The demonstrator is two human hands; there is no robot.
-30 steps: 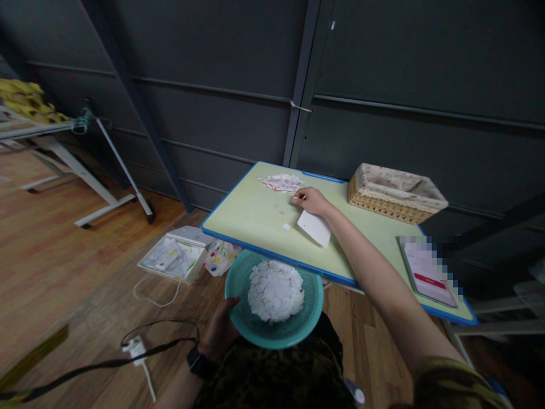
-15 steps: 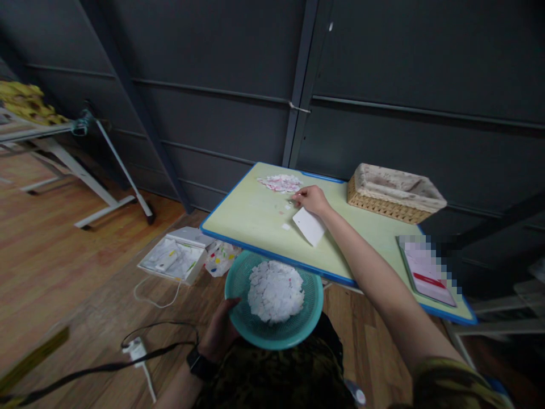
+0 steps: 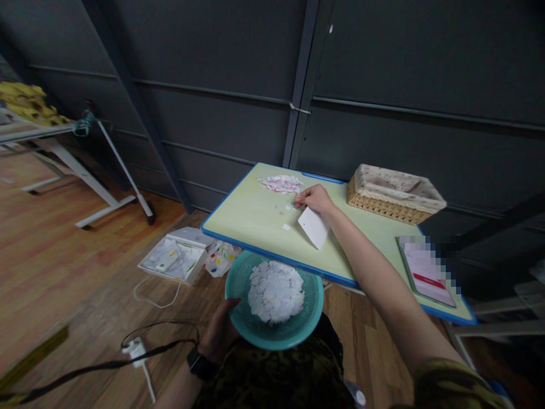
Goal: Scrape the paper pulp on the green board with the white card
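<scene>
My left hand (image 3: 218,332) grips the near left rim of a teal mesh bowl (image 3: 306,315), held just below the table's front edge. A heap of white paper scraps (image 3: 275,291) fills the bowl. My right hand (image 3: 314,199) reaches across the pale green table (image 3: 251,213), its fingers pinched on a small paper scrap, with a white card (image 3: 314,227) tucked under the palm. Just beyond my fingertips lies a small pile of pink and white paper scraps (image 3: 281,183). A few loose bits (image 3: 286,226) lie on the tabletop near the card.
A wicker basket (image 3: 395,193) stands at the table's back right. A tablet (image 3: 428,270) lies at the right front corner. On the wooden floor sit an open white box (image 3: 176,255), a plastic bag (image 3: 220,257) and cables (image 3: 140,346). A white rack (image 3: 76,165) stands at left.
My right hand dipped to the tabletop near the scrap pile, then lifted slightly with the card tilting. The bowl and my left hand stayed put.
</scene>
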